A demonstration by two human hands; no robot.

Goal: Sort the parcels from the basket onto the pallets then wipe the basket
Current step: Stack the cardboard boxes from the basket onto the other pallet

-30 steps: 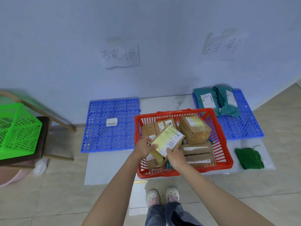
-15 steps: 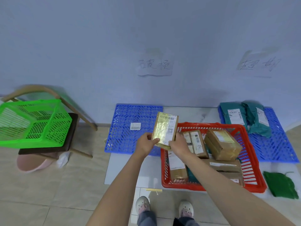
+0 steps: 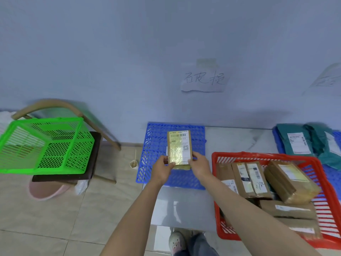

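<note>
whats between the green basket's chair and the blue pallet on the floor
In the head view, a small paper cup with a stick in it stands on the tiles between the chair and the blue pallet; nothing else lies there.

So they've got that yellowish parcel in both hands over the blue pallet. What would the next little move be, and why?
Probably lowering it onto the left blue pallet and letting go. Both the left hand and right hand grip the parcel by its near end, held right above that pallet, well clear of the red basket, where more parcels wait.
</note>
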